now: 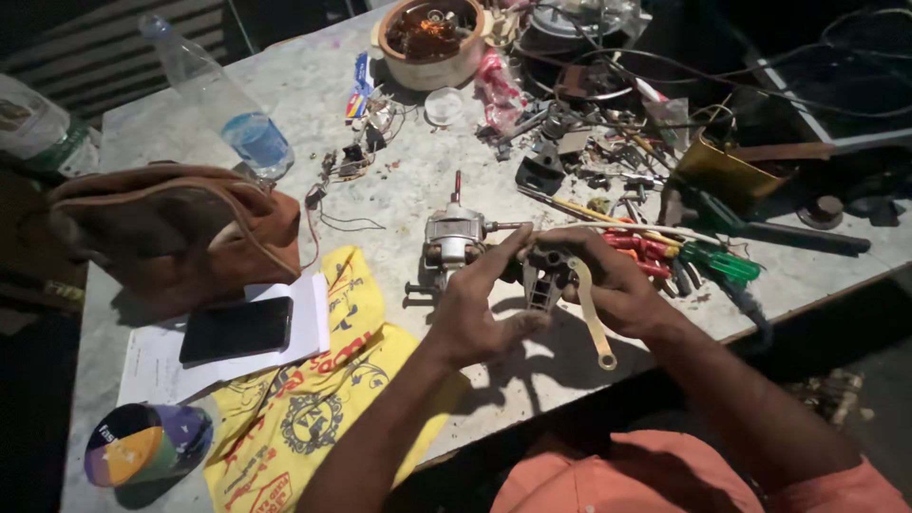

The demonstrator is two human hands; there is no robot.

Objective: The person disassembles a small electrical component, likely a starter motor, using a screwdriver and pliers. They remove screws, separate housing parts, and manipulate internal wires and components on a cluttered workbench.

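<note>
On the worktop (399,204), the motor (454,239) sits centre; bag (180,233) at nine o'clock, phone (236,329) at eight, bottle (223,100) at eleven.

Your left hand (480,309): forearm reaches up from near left, index finger extended far, other fingers curled | Your right hand (608,280): forearm from near right, fingers closed, gripping

The person wears an orange-salmon garment, seen at the bottom edge as soft folded cloth over the lap and right side. Both forearms are bare, without sleeves, watch, rings or gloves on the left hand (472,318) or right hand (608,285).
</note>
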